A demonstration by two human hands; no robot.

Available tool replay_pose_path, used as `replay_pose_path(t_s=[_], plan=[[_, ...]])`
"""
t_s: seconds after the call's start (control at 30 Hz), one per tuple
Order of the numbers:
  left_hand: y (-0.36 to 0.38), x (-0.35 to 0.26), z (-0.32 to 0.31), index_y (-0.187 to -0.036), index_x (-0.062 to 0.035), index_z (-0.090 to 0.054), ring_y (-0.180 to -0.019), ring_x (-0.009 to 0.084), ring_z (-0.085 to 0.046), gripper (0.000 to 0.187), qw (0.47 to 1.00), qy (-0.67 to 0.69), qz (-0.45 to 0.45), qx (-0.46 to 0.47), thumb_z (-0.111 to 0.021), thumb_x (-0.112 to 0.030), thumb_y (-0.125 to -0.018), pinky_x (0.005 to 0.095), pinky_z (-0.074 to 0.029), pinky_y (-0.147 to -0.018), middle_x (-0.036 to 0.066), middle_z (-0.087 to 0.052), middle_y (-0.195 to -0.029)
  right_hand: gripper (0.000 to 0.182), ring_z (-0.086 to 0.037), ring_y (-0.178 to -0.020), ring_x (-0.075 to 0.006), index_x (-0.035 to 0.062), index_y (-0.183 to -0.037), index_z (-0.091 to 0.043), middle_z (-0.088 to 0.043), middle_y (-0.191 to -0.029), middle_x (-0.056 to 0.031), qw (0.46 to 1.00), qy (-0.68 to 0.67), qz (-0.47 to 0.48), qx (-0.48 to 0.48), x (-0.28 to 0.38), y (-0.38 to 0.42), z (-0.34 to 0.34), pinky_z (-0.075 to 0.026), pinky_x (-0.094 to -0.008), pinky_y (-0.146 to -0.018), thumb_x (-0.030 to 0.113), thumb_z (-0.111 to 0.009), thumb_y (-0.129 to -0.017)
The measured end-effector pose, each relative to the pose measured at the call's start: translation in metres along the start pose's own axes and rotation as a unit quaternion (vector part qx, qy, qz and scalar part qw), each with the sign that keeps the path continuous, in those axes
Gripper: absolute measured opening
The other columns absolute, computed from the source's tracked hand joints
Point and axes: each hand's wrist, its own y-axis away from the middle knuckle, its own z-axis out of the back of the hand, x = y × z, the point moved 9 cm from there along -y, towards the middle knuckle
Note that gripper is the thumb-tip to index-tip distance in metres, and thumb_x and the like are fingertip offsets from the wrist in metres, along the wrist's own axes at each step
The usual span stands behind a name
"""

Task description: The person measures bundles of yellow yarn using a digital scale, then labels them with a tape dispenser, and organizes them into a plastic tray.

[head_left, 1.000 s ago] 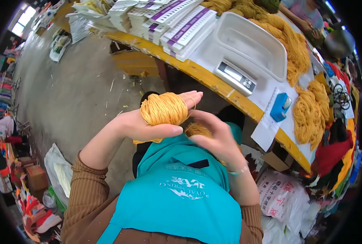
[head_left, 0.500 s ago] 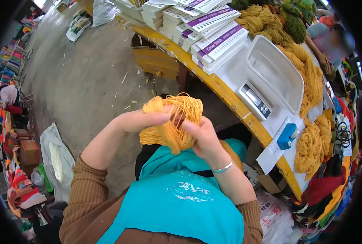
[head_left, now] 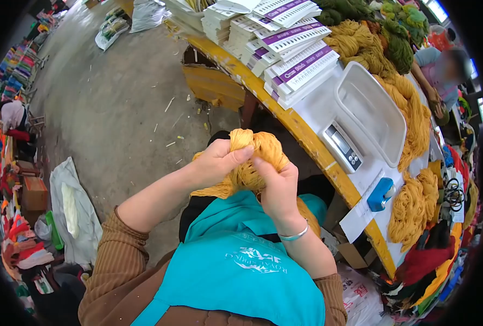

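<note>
A skein of golden-yellow thread (head_left: pixel 246 178) is bunched between both hands, above the lap of my teal apron (head_left: pixel 236 266). My left hand (head_left: pixel 220 162) grips its upper left side, thumb pressed over the strands. Wrapped around the right side is my right hand (head_left: pixel 277 185), its thumb close to the left thumb and a silver bangle at the wrist. Loose strands fan out to the left below the left hand. The fingers behind the skein are partly hidden. More yellow thread (head_left: pixel 310 217) lies by my right forearm.
The yellow-edged table (head_left: pixel 320 155) on the right carries a digital scale (head_left: pixel 340 146), a white plastic tray (head_left: pixel 396 119), stacked Cross Stitch cards (head_left: pixel 301 70), a blue tape dispenser (head_left: pixel 381 194) and yellow skeins (head_left: pixel 414 209). Across it sits another person (head_left: pixel 442 70). A white sack (head_left: pixel 84 201) lies on the floor.
Both hands have drawn closer together, thumbs almost meeting. The left hand has shifted right, and the skein, looser and looped before, is now gathered into a tighter bunch.
</note>
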Motion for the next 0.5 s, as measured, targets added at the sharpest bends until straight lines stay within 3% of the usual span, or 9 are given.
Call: replay_pose_path(t_s=[0.07,0.13,0.17,0.2,0.3,0.37,0.4,0.5], plan=[[0.001,-0.003,0.007,-0.122,0.0014,-0.057,-0.101,0.0113,-0.059,0.035,1.000,0.006,-0.008,-0.021,-0.051,-0.027,-0.103,0.0313,-0.050,-0.089,0.005,-0.063,-0.113,0.029,-0.065,-0.106,-0.0228,-0.0035,-0.121,-0.058,-0.065,-0.117,-0.0118,0.989,-0.137,-0.055,-0.019,-0.001,-0.001,-0.001,-0.053,-0.0363,-0.091,0.007,-0.054,-0.094],[-0.001,0.004,0.015,-0.123,0.0019,-0.056,-0.104,0.0128,-0.060,0.036,0.978,0.204,0.028,-0.037,-0.051,-0.027,-0.102,0.0327,-0.051,-0.090,0.006,-0.063,-0.116,0.030,-0.065,-0.106,-0.0228,-0.0032,-0.122,-0.057,-0.065,-0.118,-0.0120,0.983,-0.170,-0.070,-0.015,0.000,-0.003,-0.005,-0.053,-0.0368,-0.092,0.009,-0.054,-0.094],[0.000,0.007,0.018,-0.129,0.0038,-0.050,-0.115,0.0191,-0.059,0.044,0.975,0.218,0.028,-0.024,-0.052,-0.030,-0.101,0.0374,-0.048,-0.100,0.011,-0.061,-0.125,0.031,-0.064,-0.107,-0.0228,-0.0028,-0.122,-0.056,-0.064,-0.119,-0.0122,0.975,-0.202,-0.086,-0.013,-0.002,-0.003,-0.007,-0.053,-0.0372,-0.093,0.010,-0.054,-0.094],[0.000,0.009,0.019,-0.129,0.0038,-0.050,-0.115,0.0191,-0.059,0.044,0.975,0.218,0.027,-0.024,-0.052,-0.030,-0.101,0.0374,-0.048,-0.100,0.011,-0.061,-0.125,0.031,-0.064,-0.107,-0.0228,-0.0028,-0.122,-0.056,-0.064,-0.119,-0.0122,0.976,-0.202,-0.086,-0.012,-0.002,-0.003,-0.008,-0.053,-0.0372,-0.093,0.010,-0.054,-0.094],[0.002,0.005,0.016,-0.124,0.0035,-0.056,-0.107,0.0153,-0.061,0.037,0.994,0.107,0.016,-0.025,-0.058,-0.023,-0.099,0.0336,-0.050,-0.093,0.008,-0.064,-0.117,0.031,-0.064,-0.106,-0.0216,-0.0030,-0.123,-0.055,-0.064,-0.118,-0.0114,0.965,-0.238,-0.110,0.004,-0.009,-0.003,-0.012,-0.052,-0.0362,-0.094,0.008,-0.056,-0.094],[0.003,-0.014,0.006,-0.113,0.0032,-0.064,-0.096,0.0103,-0.062,0.027,0.994,-0.098,-0.022,-0.034,-0.065,-0.016,-0.094,0.0288,-0.052,-0.086,0.004,-0.067,-0.106,0.031,-0.064,-0.105,-0.0202,-0.0030,-0.123,-0.055,-0.065,-0.116,-0.0104,0.994,-0.089,-0.065,0.025,-0.008,-0.005,-0.011,-0.051,-0.0350,-0.093,0.005,-0.057,-0.093],[0.004,-0.018,0.005,-0.104,0.0031,-0.068,-0.090,0.0069,-0.061,0.021,0.993,-0.090,-0.051,-0.060,-0.069,-0.014,-0.092,0.0259,-0.051,-0.080,0.002,-0.068,-0.097,0.029,-0.063,-0.105,-0.0164,-0.0031,-0.120,-0.059,-0.066,-0.115,-0.0088,0.993,-0.096,-0.072,0.019,-0.012,-0.004,-0.009,-0.049,-0.0307,-0.093,0.003,-0.061,-0.091],[0.006,-0.014,0.018,-0.103,0.0039,-0.067,-0.089,0.0065,-0.060,0.021,0.976,-0.177,-0.049,-0.118,-0.068,-0.014,-0.092,0.0251,-0.051,-0.078,0.003,-0.069,-0.099,0.026,-0.063,-0.104,-0.0172,-0.0031,-0.117,-0.059,-0.066,-0.113,-0.0091,0.996,-0.079,-0.039,-0.005,-0.009,-0.005,-0.009,-0.049,-0.0320,-0.093,0.003,-0.058,-0.093]])
